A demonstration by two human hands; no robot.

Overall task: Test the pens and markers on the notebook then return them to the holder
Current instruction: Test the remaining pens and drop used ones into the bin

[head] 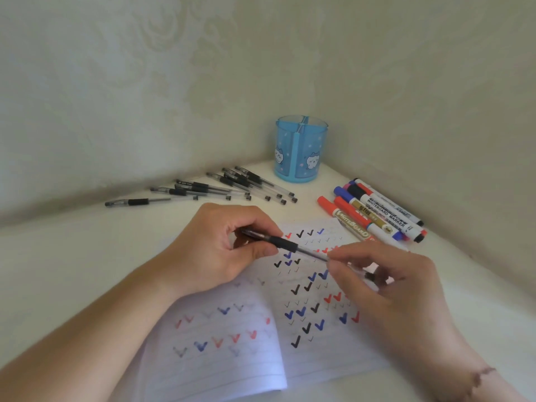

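A black gel pen (285,244) is held level above the open notebook (261,343), whose lined pages carry many black, blue and red ticks. My left hand (220,250) grips the pen's cap end and rubber grip. My right hand (385,288) pinches the clear barrel near its far end. The blue translucent pen holder (301,149) stands in the corner with nothing sticking out of it. Several black gel pens (229,187) lie in a loose row left of the holder. Several whiteboard markers (377,216) lie in a bunch to its right.
The white table (72,271) meets pale walls on the left and right, forming a corner behind the holder. The markers lie close to the right wall, and the pens close to the left wall.
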